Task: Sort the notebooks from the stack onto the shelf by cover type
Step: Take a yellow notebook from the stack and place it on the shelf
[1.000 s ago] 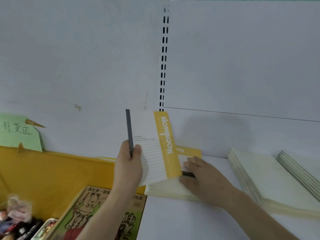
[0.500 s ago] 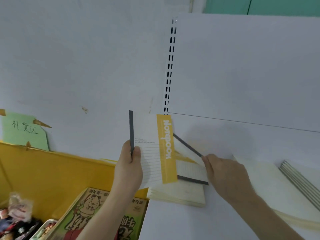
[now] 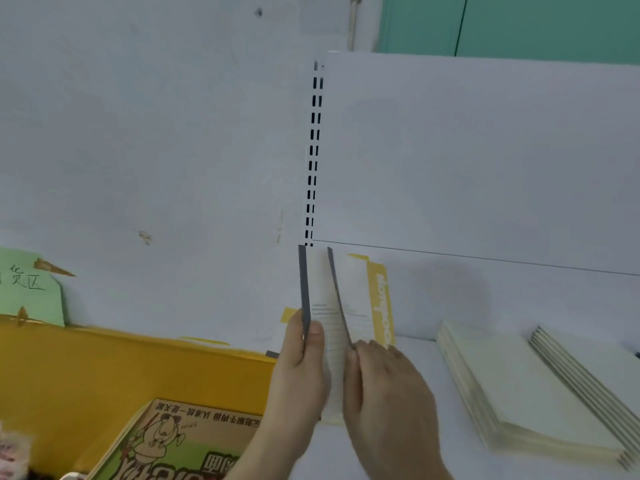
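My left hand (image 3: 299,370) grips an upright white notebook with a grey spine (image 3: 313,289) near its lower edge. My right hand (image 3: 384,379) holds a second notebook (image 3: 356,299), white with a yellow band and a grey spine, upright right against the first one. Both stand above the white shelf (image 3: 398,455). A sliver of the source stack (image 3: 330,419) shows below the hands, mostly hidden. On the shelf to the right lie a pile of cream-cover notebooks (image 3: 512,386) and a second pile with grey spines (image 3: 588,368).
A yellow bin wall (image 3: 131,368) runs along the left, with a cartoon-cover book (image 3: 180,445) in front of it. A green paper label (image 3: 27,289) is stuck on the white back panel. A slotted shelf upright (image 3: 313,150) rises behind the notebooks.
My right hand has lifted the yellow-banded notebook off the stack and brought it upright beside the one in my left hand. The camera has tilted up and left.
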Tool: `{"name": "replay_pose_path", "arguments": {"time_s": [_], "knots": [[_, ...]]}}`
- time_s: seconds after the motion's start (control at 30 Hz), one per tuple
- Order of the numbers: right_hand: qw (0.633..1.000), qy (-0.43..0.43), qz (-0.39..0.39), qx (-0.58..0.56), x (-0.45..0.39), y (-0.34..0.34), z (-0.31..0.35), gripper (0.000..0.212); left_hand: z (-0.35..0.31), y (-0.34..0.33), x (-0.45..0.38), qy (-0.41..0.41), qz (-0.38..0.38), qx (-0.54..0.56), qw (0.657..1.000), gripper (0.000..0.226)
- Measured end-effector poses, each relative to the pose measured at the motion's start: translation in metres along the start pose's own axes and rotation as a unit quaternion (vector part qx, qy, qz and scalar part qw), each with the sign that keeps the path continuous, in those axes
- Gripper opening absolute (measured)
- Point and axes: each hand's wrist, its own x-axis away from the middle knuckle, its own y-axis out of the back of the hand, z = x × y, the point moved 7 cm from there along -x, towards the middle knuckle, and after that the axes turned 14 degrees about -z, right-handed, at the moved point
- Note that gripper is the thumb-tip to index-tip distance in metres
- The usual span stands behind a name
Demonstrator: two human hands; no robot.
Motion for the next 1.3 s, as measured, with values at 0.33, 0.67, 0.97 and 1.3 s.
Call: {"name": "replay_pose_path", "arguments": {"time_s": [0.33, 0.67, 0.97, 1.3], "knots": [[0.974, 0.023, 0.19, -0.121, 0.033, -0.02, 0.005, 0.053, -0.001, -0.012, 0.004, 0.032, 0.033, 0.059, 0.997, 0.019], [0.977, -0.098, 0.176, -0.07, 0.006, -0.03, -0.056, 0.035, -0.003, 0.042, -0.023, -0.01, -0.054, 0.001, 0.998, 0.02], [0.867, 0.014, 0.497, -0.039, 0.051, -0.105, -0.07, 0.072, 0.008, 0.068, -0.029, 0.01, -0.078, -0.014, 0.997, 0.018], [0.949, 0.057, 0.299, 0.085, 0.012, -0.08, -0.075, 0.035, 0.008, 0.082, -0.037, 0.008, -0.098, -0.013, 0.995, 0.022]]}}
